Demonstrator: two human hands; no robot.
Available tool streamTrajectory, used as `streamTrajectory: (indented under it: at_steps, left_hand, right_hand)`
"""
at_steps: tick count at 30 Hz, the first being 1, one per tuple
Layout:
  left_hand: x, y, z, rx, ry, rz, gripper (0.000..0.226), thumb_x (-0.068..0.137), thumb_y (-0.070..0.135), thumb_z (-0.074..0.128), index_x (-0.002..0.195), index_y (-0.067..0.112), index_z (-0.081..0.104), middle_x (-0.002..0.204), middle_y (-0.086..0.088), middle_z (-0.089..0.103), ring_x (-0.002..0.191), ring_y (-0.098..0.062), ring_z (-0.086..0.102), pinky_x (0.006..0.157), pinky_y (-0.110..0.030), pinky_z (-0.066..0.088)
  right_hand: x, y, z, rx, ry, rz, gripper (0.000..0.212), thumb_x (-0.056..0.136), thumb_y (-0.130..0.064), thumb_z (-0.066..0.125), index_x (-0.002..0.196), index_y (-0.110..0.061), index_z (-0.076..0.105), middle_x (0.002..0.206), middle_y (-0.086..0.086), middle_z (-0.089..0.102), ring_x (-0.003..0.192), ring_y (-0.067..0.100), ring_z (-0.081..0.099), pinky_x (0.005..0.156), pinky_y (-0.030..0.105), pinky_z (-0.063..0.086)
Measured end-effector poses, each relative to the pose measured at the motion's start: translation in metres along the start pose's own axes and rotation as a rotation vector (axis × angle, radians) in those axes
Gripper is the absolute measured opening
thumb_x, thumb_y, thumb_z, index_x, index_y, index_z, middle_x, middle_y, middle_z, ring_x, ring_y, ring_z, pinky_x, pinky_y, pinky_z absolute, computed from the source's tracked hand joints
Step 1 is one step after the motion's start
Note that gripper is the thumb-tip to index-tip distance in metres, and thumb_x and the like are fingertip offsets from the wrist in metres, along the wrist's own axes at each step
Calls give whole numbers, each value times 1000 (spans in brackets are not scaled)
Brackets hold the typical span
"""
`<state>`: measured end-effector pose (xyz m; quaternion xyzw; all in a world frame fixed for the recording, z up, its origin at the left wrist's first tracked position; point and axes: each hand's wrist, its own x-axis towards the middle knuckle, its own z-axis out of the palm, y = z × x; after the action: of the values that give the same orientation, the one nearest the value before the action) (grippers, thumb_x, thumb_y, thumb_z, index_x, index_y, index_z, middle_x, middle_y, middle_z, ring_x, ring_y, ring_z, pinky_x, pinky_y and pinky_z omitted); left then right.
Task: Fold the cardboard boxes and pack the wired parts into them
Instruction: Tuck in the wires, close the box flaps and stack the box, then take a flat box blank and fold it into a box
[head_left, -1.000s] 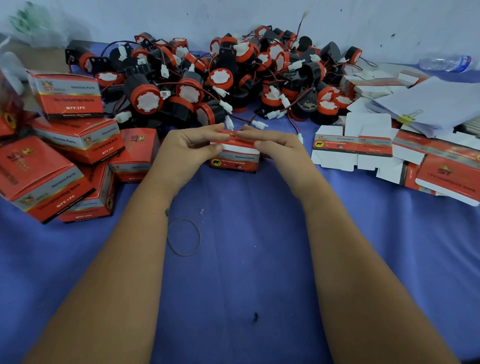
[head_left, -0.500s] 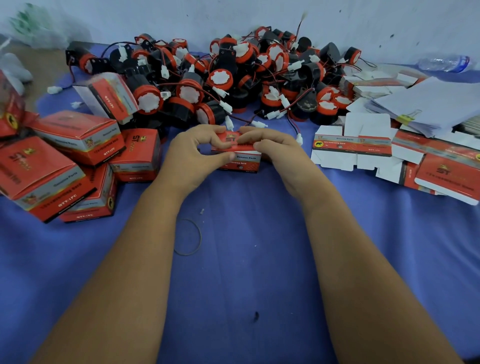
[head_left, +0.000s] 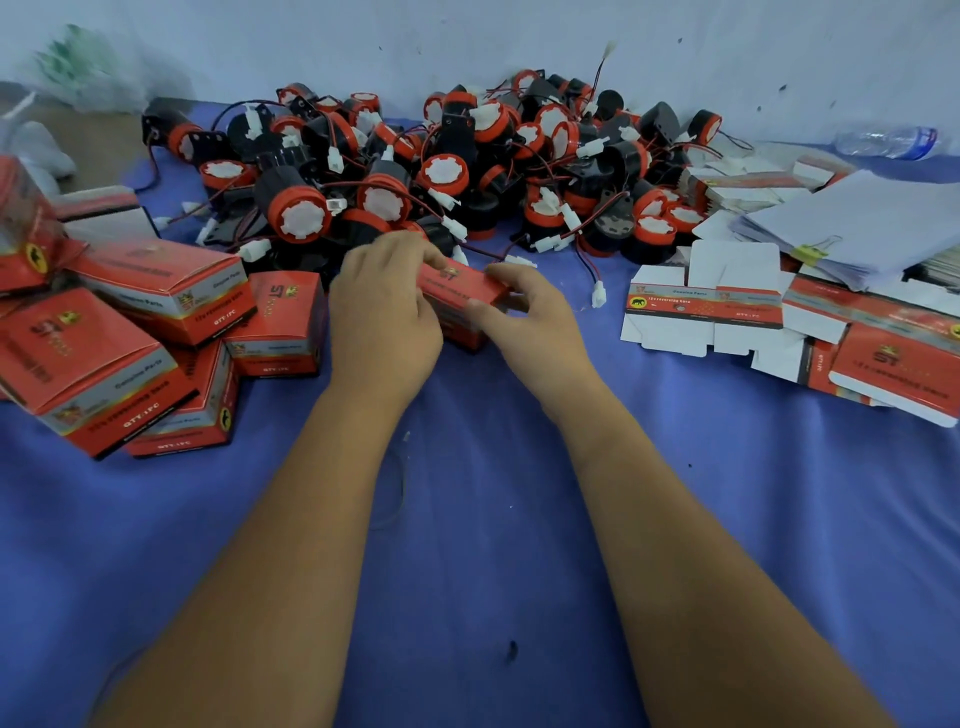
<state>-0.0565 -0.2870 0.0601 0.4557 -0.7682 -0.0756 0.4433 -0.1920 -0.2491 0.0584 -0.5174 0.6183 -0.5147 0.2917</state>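
Red printed cardboard box (head_left: 462, 291), small and rectangular, held between both hands just above the blue cloth-covered table (head_left: 493, 519), tilted with its top face toward the camera.

Left hand (head_left: 384, 317): fingers curled over the box's left end, gripping it. Right hand (head_left: 530, 312): thumb and fingers pinching the box's right end.

Heap of black and orange-red round wired parts with white connectors (head_left: 467, 171): directly behind the held box, against the pale wall (head_left: 467, 41); thin red and black leads trail from it toward the box.

Cluster of folded red cardboard boxes (head_left: 156, 332): left of the held box, lying at mixed angles, some stacked on one another.

Flat unfolded red-and-white box blanks (head_left: 727, 312): right of the held box, spread in overlapping layers.

Stack of white paper sheets with a yellow binder clip (head_left: 857, 228): right of the held box and farther back, resting partly on the blanks.

Clear plastic bottle (head_left: 888, 141): lying on its side, far right of the box, near the wall.
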Motion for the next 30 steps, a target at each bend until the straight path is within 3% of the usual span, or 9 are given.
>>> streamTrajectory:
  at_steps: [5, 8, 11, 13, 16, 20, 23, 27, 30]
  left_hand:
    - [-4, 30, -5, 43, 239, 166, 40, 70, 7, 35, 90, 7, 70, 109, -10, 67, 105, -35, 57, 88, -45, 41]
    - [-14, 50, 13, -175, 185, 208, 39, 71, -7, 41, 96, 7, 68, 111, -8, 63, 106, -27, 56, 92, -38, 43]
    - [-17, 60, 26, -688, -102, -181, 33, 91, -5, 47, 116, 13, 58, 124, -5, 58, 117, -15, 54, 102, -35, 46]
    - [-11, 52, 27, -872, -148, -517, 34, 98, 6, 52, 129, 18, 50, 135, -1, 52, 123, -11, 51, 104, -30, 45]
    - [2, 33, 21, -982, 127, -777, 45, 98, 6, 50, 140, 19, 38, 122, 9, 52, 101, -3, 55, 82, -15, 46]
    - [7, 17, 18, -970, 439, -854, 44, 93, -3, 50, 128, 19, 35, 123, -8, 43, 91, -15, 51, 68, -12, 41]
    - [10, 3, 12, -905, 599, -872, 37, 91, -5, 49, 116, 18, 35, 121, -11, 39, 92, -15, 44, 72, -17, 39]
    - [11, -8, 7, -858, 608, -872, 30, 91, -5, 48, 109, 17, 38, 115, -12, 39, 91, -19, 42, 73, -22, 38]
    - [7, -4, 9, -791, 486, -801, 23, 92, -2, 45, 97, 20, 49, 107, -7, 55, 85, -16, 48, 76, -29, 39]
  right_hand:
    - [-4, -6, 10, 338, -298, 79, 33, 98, -7, 48, 128, -14, 60, 87, 2, 70, 78, 12, 65, 75, 24, 54]
    - [-2, -6, 4, 434, -209, 71, 25, 94, 0, 46, 102, -12, 67, 81, -1, 68, 74, 9, 63, 71, 22, 49]
    - [1, -5, -3, 546, -36, 139, 26, 90, 3, 45, 94, -8, 68, 84, 9, 70, 75, 16, 68, 74, 28, 53]
    - [3, -3, -8, 537, 72, 192, 28, 89, 3, 44, 95, -9, 69, 78, 10, 71, 68, 21, 68, 71, 32, 54]
    - [3, -1, -12, 331, 217, 197, 26, 91, -2, 45, 93, -14, 68, 80, 5, 70, 65, 17, 63, 64, 26, 53]
    - [4, 5, -23, -125, 370, 99, 23, 92, -11, 45, 94, -23, 65, 86, -4, 65, 70, 15, 53, 63, 33, 46]
    - [8, 11, -38, -668, 534, 74, 25, 91, -19, 50, 111, -21, 65, 123, 4, 58, 114, 26, 49, 100, 40, 35]
    - [9, 20, -56, -925, 537, 293, 44, 95, -41, 51, 131, -15, 50, 159, 21, 12, 147, 36, 6, 114, 56, 6]
    - [7, 23, -57, -1060, 361, 432, 52, 98, -42, 41, 138, -9, 44, 154, 26, 23, 144, 40, 16, 110, 62, 14]
